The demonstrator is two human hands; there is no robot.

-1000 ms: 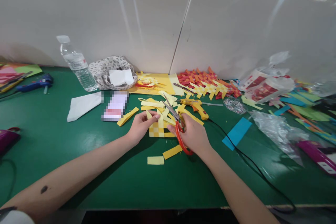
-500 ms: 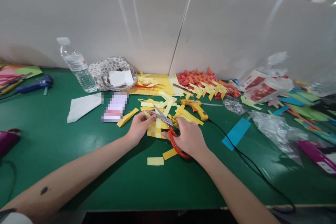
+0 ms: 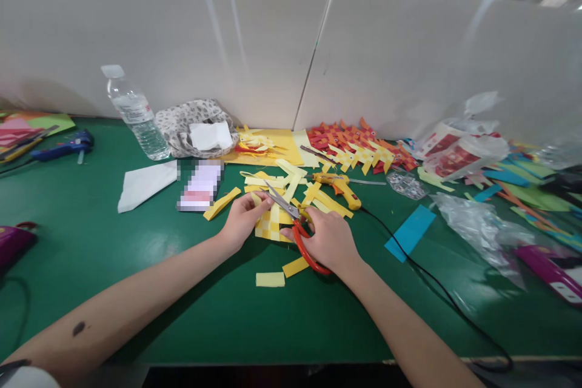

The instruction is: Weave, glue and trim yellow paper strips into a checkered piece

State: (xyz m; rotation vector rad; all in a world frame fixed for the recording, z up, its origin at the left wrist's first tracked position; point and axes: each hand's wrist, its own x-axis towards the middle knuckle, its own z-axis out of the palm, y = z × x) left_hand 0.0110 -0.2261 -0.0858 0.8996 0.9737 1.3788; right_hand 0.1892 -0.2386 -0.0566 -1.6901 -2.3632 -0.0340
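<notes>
My left hand (image 3: 242,221) pinches the left edge of a small woven yellow paper square (image 3: 270,224) lying on the green table (image 3: 182,309). My right hand (image 3: 328,241) grips red-handled scissors (image 3: 297,227), fingers through the loops. The steel blades point up and left over the woven square, close to my left fingertips. Loose yellow paper strips (image 3: 291,185) lie scattered just behind both hands. Two cut yellow pieces (image 3: 270,279) rest on the table in front of the hands.
A yellow glue gun (image 3: 339,187) with a black cord lies right of the strips. A water bottle (image 3: 134,114), patterned pouch (image 3: 195,126), white tissue (image 3: 145,183) and blue glue gun (image 3: 63,147) stand left. Red-yellow woven pieces (image 3: 359,144) and plastic bags (image 3: 482,224) crowd the right.
My right hand swung the scissors leftward, so the blades now lie over the woven square instead of pointing up. My left hand kept its hold on the square, which shifted slightly up.
</notes>
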